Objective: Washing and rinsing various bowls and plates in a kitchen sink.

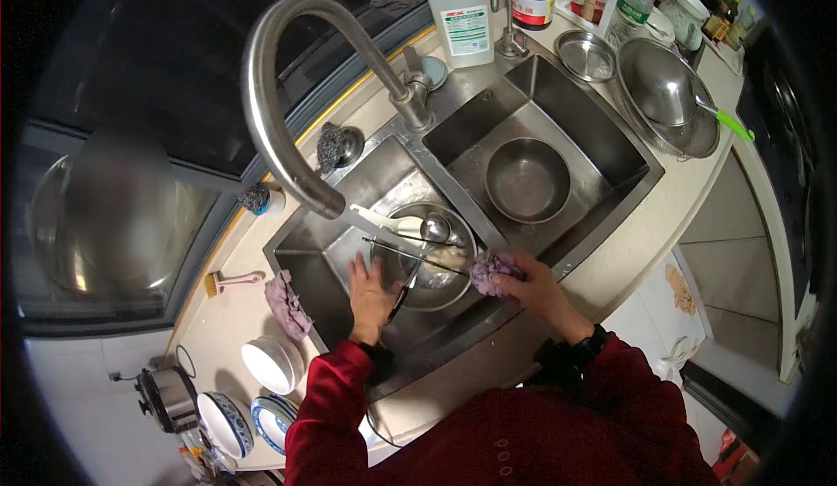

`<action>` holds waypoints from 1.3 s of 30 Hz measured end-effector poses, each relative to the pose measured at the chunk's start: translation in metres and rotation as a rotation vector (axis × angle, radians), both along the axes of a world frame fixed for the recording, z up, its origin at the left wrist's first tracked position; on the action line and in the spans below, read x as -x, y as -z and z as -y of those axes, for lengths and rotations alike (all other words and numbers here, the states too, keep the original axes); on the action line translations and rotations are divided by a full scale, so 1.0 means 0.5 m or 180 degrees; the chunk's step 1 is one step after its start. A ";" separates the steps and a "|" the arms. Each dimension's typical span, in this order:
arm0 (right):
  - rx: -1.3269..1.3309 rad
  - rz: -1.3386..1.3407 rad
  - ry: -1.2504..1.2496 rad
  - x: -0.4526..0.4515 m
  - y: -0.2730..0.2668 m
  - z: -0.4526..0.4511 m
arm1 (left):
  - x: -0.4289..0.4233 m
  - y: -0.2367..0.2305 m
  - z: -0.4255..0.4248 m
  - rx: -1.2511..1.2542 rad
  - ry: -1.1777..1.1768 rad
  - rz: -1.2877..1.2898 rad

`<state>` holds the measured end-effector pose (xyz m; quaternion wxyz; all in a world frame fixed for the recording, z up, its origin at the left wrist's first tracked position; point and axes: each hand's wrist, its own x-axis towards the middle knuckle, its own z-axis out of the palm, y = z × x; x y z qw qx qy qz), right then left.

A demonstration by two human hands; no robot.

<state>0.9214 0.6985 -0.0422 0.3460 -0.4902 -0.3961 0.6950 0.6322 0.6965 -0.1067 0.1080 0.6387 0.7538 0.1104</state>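
Observation:
My right hand [533,290] is closed around a bunched purple cloth [495,273] above the front rim of the double sink. My left hand [373,296] is spread over the left basin, palm down, beside a dark-handled utensil [400,299]; contact with it is unclear. Under and between my hands, a round metal basin [451,293] holds a white plastic spoon or ladle [410,226], a metal ladle [435,228], a pale cloth or sponge [446,258] and chopsticks [418,256]. In the right basin lies a round metal pan [528,180].
A curved faucet [294,9] arches over the left basin. Left of the sink are another purple cloth [288,306], a brush [235,279], white bowls [273,364] and plates [271,420]. A large bottle [463,22] and a strainer with a green handle [735,124] stand behind and right.

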 end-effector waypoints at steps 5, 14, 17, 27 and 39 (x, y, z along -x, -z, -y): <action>-0.0153 0.0086 -0.0132 0.014 -0.004 0.009 | 0.055 0.022 -0.136 -0.0299 0.1866 -0.1800; -0.0119 0.0102 0.0076 0.009 0.036 0.007 | 0.070 0.064 -0.064 0.1439 0.2104 -0.2596; -0.0060 -0.0139 0.0092 0.009 0.013 -0.003 | 0.066 0.070 -0.033 0.1331 0.1163 -0.1722; 0.0205 0.0043 0.0041 0.005 0.019 -0.001 | -0.050 0.105 -0.047 0.2720 -0.1434 0.3969; 0.0175 -0.0005 -0.0001 0.002 0.024 0.002 | -0.070 0.109 -0.042 0.2922 -0.1677 0.4226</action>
